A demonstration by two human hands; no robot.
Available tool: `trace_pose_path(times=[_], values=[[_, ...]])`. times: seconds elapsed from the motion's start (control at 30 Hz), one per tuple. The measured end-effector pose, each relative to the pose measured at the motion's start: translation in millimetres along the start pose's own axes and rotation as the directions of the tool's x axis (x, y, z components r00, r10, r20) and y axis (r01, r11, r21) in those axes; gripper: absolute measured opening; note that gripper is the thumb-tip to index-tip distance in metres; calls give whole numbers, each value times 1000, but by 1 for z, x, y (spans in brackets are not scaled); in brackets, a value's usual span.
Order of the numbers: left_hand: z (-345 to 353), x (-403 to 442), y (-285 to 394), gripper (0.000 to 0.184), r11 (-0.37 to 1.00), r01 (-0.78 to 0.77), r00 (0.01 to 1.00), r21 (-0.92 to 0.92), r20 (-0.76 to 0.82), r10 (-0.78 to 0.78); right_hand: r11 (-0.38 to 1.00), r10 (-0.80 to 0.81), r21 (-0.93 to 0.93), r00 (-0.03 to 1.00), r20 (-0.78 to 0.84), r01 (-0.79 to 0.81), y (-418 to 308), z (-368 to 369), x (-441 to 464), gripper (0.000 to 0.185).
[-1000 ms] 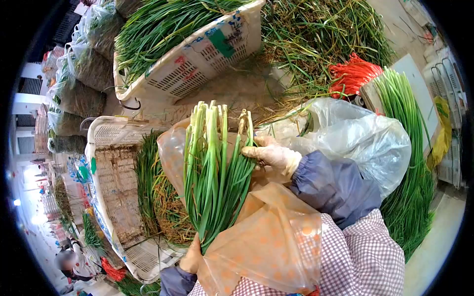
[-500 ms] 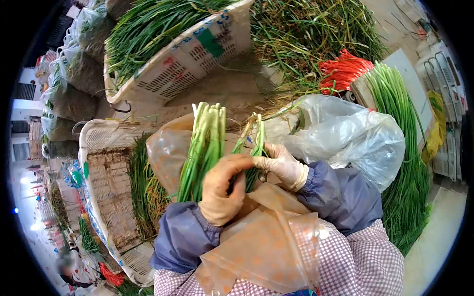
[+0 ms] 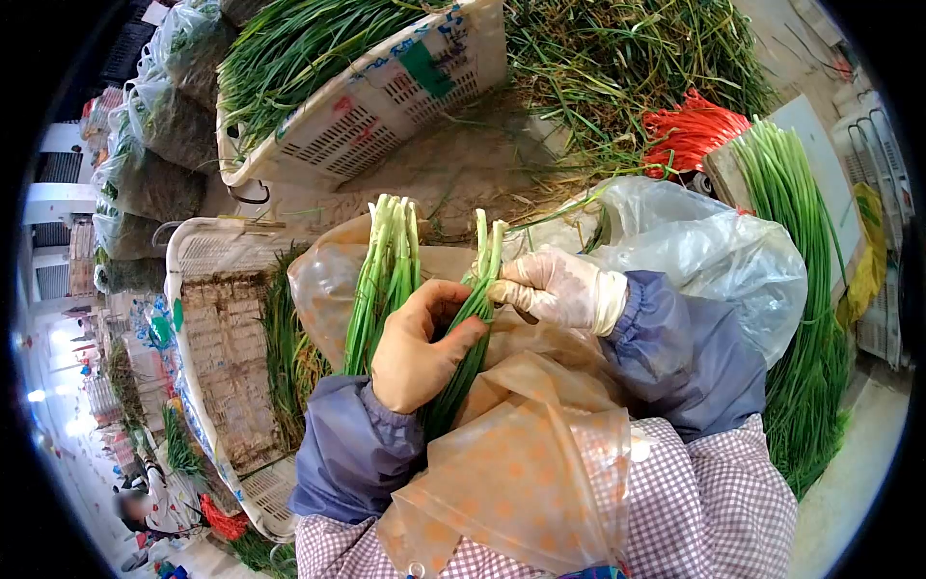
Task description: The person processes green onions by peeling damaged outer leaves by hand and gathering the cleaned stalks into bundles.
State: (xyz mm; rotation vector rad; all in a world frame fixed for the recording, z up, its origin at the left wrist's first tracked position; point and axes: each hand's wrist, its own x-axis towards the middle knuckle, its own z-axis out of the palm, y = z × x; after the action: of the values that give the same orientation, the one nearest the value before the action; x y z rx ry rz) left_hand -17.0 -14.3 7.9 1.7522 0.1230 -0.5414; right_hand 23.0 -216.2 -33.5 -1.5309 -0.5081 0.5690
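Both my hands are in thin, pale, stained gloves. My left hand (image 3: 424,343) is closed round a small bunch of chives (image 3: 470,333), pale stem ends up and green leaves hanging toward my lap. My right hand (image 3: 559,289) pinches the same bunch from the right, just below its pale ends; a small dark thing shows under its fingers, too little to name. Just behind my left hand stands a thicker bunch of chives (image 3: 384,275), its lower part hidden by that hand. A translucent orange-spotted apron (image 3: 521,473) covers my lap.
A white crate of chives (image 3: 386,111) stands ahead, beside a heap of loose leaves (image 3: 637,77). Red ties (image 3: 690,130) and chives (image 3: 796,241) lie right, near a clear plastic bag (image 3: 714,256). Another crate (image 3: 227,362) is left; a person (image 3: 159,502) sits beyond.
My left hand has come down and its fingers have closed on the small bunch. My right hand has shifted slightly down and left along it. The whole view has shifted slightly.
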Motion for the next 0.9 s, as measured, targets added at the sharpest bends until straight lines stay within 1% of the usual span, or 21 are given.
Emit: trace_pose_path(times=[0.03, 0.1, 0.13, 0.17, 0.2, 0.23, 0.27, 0.3, 0.33, 0.37, 0.4, 0.43, 0.47, 0.5, 0.53, 0.57, 0.63, 0.77, 0.83, 0.87, 0.9], values=[[-2, 0, 1, 22, 1000, -1, 1000, 2, 0, 1, 996, -35, -84, 999, 40, 39, -3, -5, 1, 25], [-4, 0, 6, 21, 984, 44, 999, -173, 23, -41, 997, -43, -55, 999, 30, 45, 0, -11, 5, 27], [-7, -1, 4, 20, 987, 55, 998, -152, 22, -53, 997, -71, -23, 993, -92, 69, 2, -21, 6, 28], [-10, -3, 5, 20, 987, 56, 998, -152, 23, -53, 996, -84, -7, 985, -152, 84, 6, -36, 5, 28], [-13, -5, 6, 20, 975, 68, 997, -211, 46, -59, 995, -96, 6, 973, -212, 100, 10, -51, 4, 29], [-18, -7, 6, 19, 960, 80, 996, -270, 69, -64, 901, -39, -407, 906, -422, -151, 16, -77, -1, 23], [-23, -8, 5, 19, 947, 88, 995, -309, 75, -68, 601, -94, -665, 788, -608, -442, 21, -100, -5, 24], [-26, -8, 4, 19, 948, 85, 995, -308, 71, -66, 183, -242, -693, 651, -720, -698, 19, -108, -5, 33], [-28, -7, 3, 19, 914, 111, 993, -391, 83, -85, 185, -247, -692, 649, -720, -697, 20, -105, -5, 33], [-28, -6, 4, 19, 871, 138, 990, -472, 98, -104, 391, -385, -763, 662, -643, -514, 21, -96, -7, 36], [-28, -6, 6, 19, 843, 164, 986, -513, 123, -116, 727, -338, -640, 681, -649, -249, 13, -74, -6, 36], [-28, -5, 4, 19, 842, 168, 985, -513, 125, -120, 929, -291, -368, 698, -654, 42, 5, -52, -4, 37], [-29, -4, 2, 19, 834, 169, 984, -526, 141, -110, 994, -113, -45, 864, -490, 104, -7, -36, -4, 36], [-30, -3, 1, 20, 827, 168, 983, -537, 157, -97, 986, 70, 164, 922, -382, -7, -22, -21, -2, 35], [-32, -4, 2, 21, 820, 182, 979, -543, 175, -101, 927, 226, 350, 946, -233, -135, -32, -10, 2, 33], [-32, -5, 3, 21, 824, 180, 980, -537, 175, -100, 904, 98, 427, 977, -191, -7, -24, 0, 6, 33], [-31, -7, 1, 22, 785, 164, 983, -598, 165, -81, 740, 165, 664, 986, -20, -111, -20, 18, 12, 34], [-26, -14, 10, 25, 754, 161, 986, -637, 139, -93, 746, 160, 656, 987, -9, -115, -16, 23, 13, 25], [-22, -16, 9, 27, 738, 117, 993, -664, 89, -77, 856, 116, 503, 993, 38, -119, -12, 14, 11, 25], [-20, -17, 9, 27, 735, 119, 993, -668, 92, -78, 863, 138, 486, 990, 32, -136, -9, 15, 11, 25], [-18, -18, 8, 30, 801, 131, 991, -585, 85, -100, 864, 142, 484, 989, 32, -139, -10, 17, 10, 25]])
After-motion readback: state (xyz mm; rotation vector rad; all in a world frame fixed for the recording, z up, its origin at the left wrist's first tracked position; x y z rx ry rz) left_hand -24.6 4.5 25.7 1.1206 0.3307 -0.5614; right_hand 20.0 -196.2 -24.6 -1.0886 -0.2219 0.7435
